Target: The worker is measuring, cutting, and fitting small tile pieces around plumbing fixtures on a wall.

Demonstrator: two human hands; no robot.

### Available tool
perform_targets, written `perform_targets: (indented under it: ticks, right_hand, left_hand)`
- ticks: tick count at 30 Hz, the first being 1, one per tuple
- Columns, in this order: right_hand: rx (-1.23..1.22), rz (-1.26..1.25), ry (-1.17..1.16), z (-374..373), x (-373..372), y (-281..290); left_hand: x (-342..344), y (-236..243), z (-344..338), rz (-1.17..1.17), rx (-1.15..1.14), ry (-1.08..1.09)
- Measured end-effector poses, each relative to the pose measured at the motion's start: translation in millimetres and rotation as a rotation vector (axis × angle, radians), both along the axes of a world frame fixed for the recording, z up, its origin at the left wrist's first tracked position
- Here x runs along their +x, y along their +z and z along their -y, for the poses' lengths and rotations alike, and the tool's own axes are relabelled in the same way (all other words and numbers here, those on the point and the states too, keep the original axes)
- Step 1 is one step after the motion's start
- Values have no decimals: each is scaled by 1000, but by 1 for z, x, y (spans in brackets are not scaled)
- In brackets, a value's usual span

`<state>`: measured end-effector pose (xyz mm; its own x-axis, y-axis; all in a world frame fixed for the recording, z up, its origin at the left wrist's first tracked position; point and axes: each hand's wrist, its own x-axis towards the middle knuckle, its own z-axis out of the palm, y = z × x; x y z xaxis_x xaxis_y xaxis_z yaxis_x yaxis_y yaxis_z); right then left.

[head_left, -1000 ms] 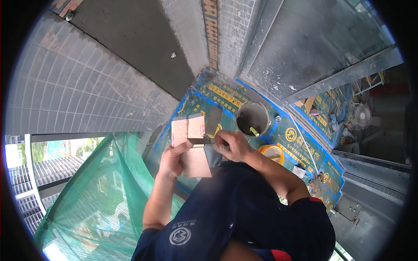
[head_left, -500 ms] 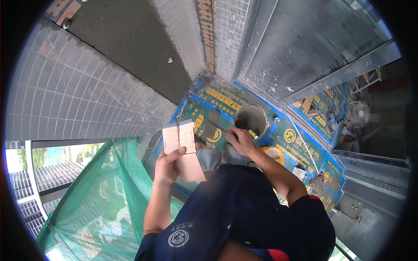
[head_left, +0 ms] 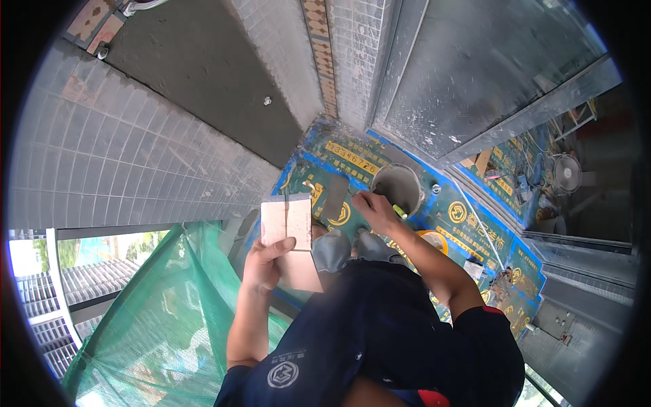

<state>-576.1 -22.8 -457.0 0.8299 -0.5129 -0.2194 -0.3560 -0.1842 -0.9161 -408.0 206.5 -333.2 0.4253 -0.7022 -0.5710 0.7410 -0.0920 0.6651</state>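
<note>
My left hand (head_left: 263, 263) grips a pale pinkish tile (head_left: 287, 224), the thumb lying across its face. Thin lines cross the tile, and a grey strip edges its top. Closed around a trowel, my right hand (head_left: 376, 211) is a little right of the tile; the grey rectangular blade (head_left: 336, 197) points left toward it, without visible contact. Most of the trowel's handle is hidden by the fingers. Just beyond the right hand stands a round grey bucket (head_left: 415, 178), its inside partly in shadow.
Green printed sheeting with blue tape (head_left: 468, 234) covers the floor. A yellow-rimmed round container (head_left: 437, 239) is beside my right forearm. Grey tiled wall (head_left: 135, 159) with a dark plastered patch (head_left: 203, 74) rises ahead left. Green netting (head_left: 163, 312) hangs at left; a fan (head_left: 567, 173) stands at right.
The trowel blade has turned and shifted slightly, now closer to upright in the picture. The tile remains in my left hand, tilted a little differently. The whole view has shifted slightly.
</note>
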Motion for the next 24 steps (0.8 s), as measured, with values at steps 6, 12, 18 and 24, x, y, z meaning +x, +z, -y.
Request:
perform_targets:
  ticks: [6, 12, 18, 24]
  right_hand:
    - [103, 123, -134, -22, 3, 48]
    - [-215, 142, 21, -27, 9, 50]
    - [454, -8, -148, 10, -25, -24]
    - [555, 263, 14, -16, 26, 83]
  left_hand:
    - [-3, 3, 0, 62, 28, 5]
    - [-6, 10, -2, 111, 34, -24]
    - [-3, 10, -9, 253, 115, 6]
    - [8, 0, -9, 601, 271, -403]
